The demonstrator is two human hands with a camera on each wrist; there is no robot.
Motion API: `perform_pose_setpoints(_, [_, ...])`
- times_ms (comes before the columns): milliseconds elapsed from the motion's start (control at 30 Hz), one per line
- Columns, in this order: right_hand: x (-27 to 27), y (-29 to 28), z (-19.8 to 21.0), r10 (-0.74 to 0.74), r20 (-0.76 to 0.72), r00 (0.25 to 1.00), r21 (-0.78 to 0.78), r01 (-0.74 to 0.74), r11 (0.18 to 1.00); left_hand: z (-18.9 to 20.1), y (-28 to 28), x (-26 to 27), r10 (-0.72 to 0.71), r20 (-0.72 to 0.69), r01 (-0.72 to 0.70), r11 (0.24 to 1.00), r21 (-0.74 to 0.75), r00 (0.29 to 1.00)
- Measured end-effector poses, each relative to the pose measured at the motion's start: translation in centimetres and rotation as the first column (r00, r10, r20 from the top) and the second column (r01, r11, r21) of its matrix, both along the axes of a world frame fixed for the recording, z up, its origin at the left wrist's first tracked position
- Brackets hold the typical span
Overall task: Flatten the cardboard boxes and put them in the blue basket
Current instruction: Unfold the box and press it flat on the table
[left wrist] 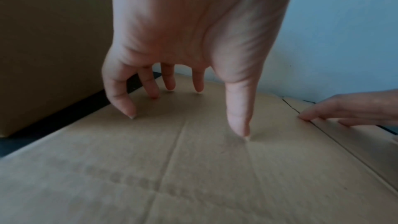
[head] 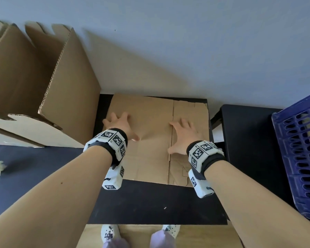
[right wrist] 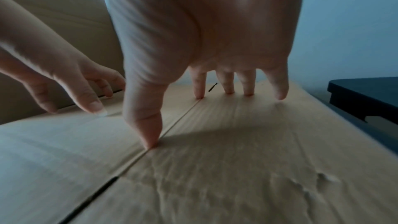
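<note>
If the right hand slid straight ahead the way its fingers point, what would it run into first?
Probably the pale blue wall. The right hand presses spread fingers on the flattened brown cardboard box on the black table, pointing away from the person. Nothing stands on the cardboard ahead; how close the wall is stays unclear.

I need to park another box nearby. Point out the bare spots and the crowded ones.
Bare: the black table strip between the flattened cardboard and its near edge, and the side table left of the blue basket. Crowded: the far left, where upright boxes stand, and the cardboard under the left hand and right hand.
</note>
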State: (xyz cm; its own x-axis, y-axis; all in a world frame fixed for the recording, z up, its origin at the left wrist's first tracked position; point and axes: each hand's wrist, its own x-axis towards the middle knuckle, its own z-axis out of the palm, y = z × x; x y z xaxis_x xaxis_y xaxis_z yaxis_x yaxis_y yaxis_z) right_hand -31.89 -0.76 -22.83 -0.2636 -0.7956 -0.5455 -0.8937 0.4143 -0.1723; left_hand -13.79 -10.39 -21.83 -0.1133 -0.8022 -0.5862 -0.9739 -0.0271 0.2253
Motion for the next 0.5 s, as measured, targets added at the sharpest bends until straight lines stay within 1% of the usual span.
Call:
perform_pose_setpoints(133, [-1.0, 0.3, 0.1, 0.056, 0.015, 0.998, 0.005, -0.056, 0.998, -0.2, 0.9, 0.4, -0.015, 0.007, 0.015, 1.0, 0.005, 1.0])
perform_pose_setpoints(233, [-1.7, 0.7, -0.1, 0.124, -0.007, 0.992, -0.013, -0.124, 0.992, -0.4, 1.7, 0.9, -0.054, 0.017, 0.054, 0.997, -0.048, 0.998])
perform_pose_setpoints(300, [-2.0, 1.4, -0.3, 0.17, -0.032, 0.985, -0.023, -0.17, 0.985, -0.8, 2.2, 1.5, -0.14, 0.053, 0.146, 0.981, -0.125, 0.989])
perform_pose_setpoints(367, [-2.4, 2.2, -0.4, 0.187, -0.042, 0.981, -0.014, -0.188, 0.982, -1.3, 2.3, 2.1, -0.263, 0.085, 0.274, 0.947, -0.166, 0.961])
perform_pose_setpoints(433, [-2.9, 2.7, -0.5, 0.181, -0.053, 0.982, 0.001, -0.182, 0.983, -1.6, 2.0, 2.6, -0.358, 0.104, 0.37, 0.916, -0.153, 0.928])
perform_pose_setpoints(500, [-3.4, 2.9, -0.5, 0.175, -0.063, 0.983, 0.022, -0.174, 0.984, -1.7, 1.7, 2.7, -0.4, 0.107, 0.409, 0.909, -0.081, 0.91])
